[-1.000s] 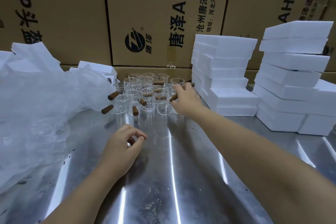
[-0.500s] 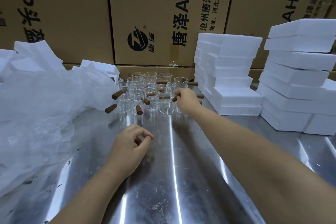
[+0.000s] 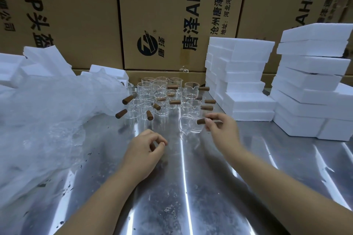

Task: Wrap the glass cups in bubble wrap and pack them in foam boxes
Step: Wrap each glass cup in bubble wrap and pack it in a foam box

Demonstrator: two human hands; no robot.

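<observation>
My right grip (image 3: 221, 128) pinches the wooden handle (image 3: 201, 121) of 1 glass cup (image 3: 189, 125). The cup is just in front of the other cups (image 3: 162, 97), which stand at the back of the bench (image 3: 191, 187). It tips a little, and I cannot tell if it touches the bench. My left grip (image 3: 143, 151) is curled round a small brown piece (image 3: 152, 146). I cannot tell if a cup hangs on it.

I think the cup is light, thin and easy to break. The glass looks smooth, so it may slip. The wood is the best place to hold, not the rim. The handle sticks out on 1 side, so the cup may want to swing down.

The bubble wrap (image 3: 47, 120) lies on my left and looks soft and floppy. The foam boxes (image 3: 248, 86) are stacked on my right.
</observation>
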